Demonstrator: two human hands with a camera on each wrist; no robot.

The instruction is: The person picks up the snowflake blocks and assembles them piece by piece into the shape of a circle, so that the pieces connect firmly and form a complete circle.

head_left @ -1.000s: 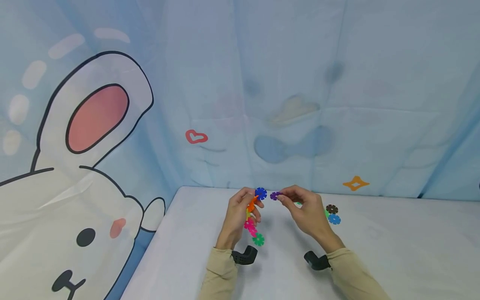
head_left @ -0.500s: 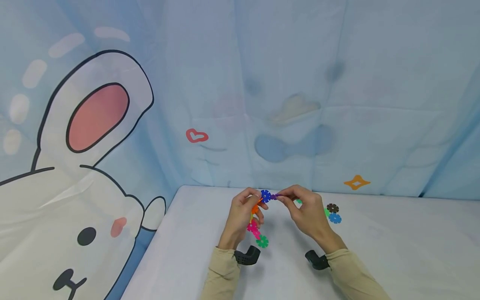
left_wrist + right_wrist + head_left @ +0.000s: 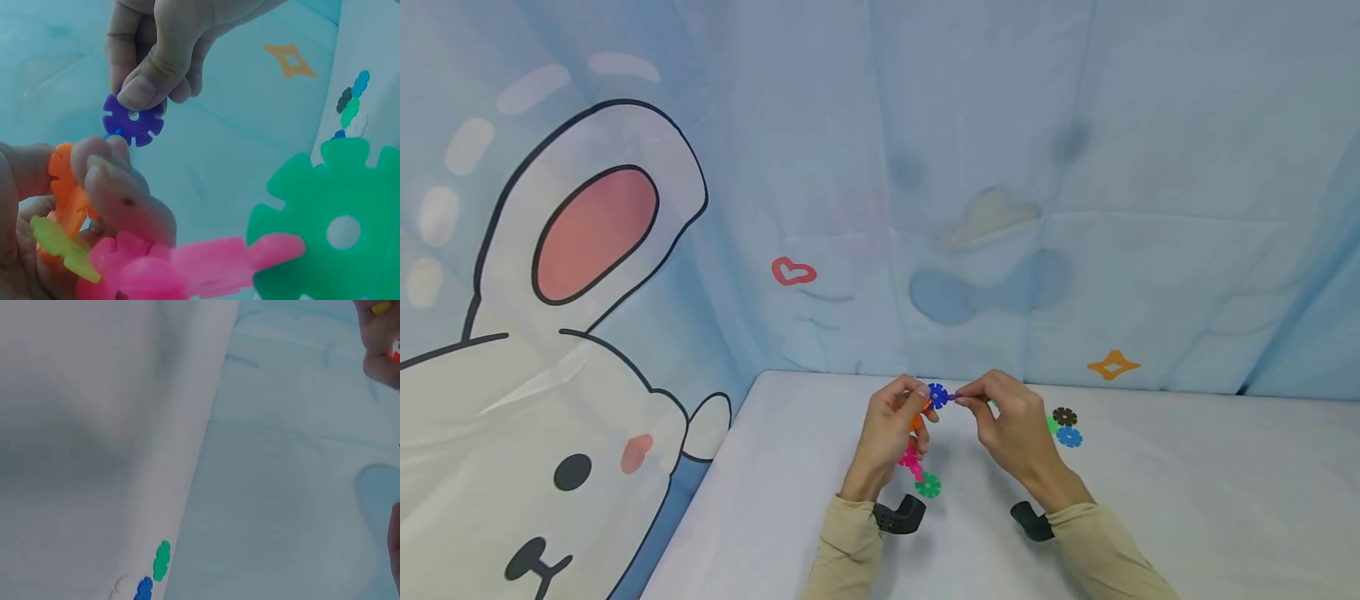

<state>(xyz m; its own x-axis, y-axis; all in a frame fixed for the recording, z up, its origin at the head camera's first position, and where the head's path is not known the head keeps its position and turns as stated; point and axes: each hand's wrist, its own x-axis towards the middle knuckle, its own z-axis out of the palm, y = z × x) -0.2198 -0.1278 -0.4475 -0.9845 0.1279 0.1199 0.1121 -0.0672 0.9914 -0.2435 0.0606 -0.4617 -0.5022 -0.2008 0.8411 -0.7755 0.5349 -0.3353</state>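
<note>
My left hand (image 3: pixel 885 429) grips a chain of notched plastic discs, with fingers curled round its orange disc (image 3: pixel 67 187). A yellow disc (image 3: pixel 64 247), pink discs (image 3: pixel 206 265) and a green disc (image 3: pixel 344 187) hang below in that chain. At its upper end, a dark blue disc (image 3: pixel 936 396) stands beside my left fingertips. Between thumb and fingers my right hand (image 3: pixel 1017 425) pinches a purple disc (image 3: pixel 134 122), edge-on in the head view. The purple disc meets the blue one at its rim; the left fingers mostly hide the joint in the left wrist view.
Loose discs lie on the white table (image 3: pixel 1210 483) beyond the right hand: a brown one (image 3: pixel 1064 417), a light blue one (image 3: pixel 1069 437) and a green one (image 3: pixel 162 560) among them. A printed cloth (image 3: pixel 880 167) hangs along the table's back edge.
My left hand has moved a little right with the chain, bringing the blue disc to the purple one. The purple disc has turned edge-on to the head view. The right hand stays nearly in place.
</note>
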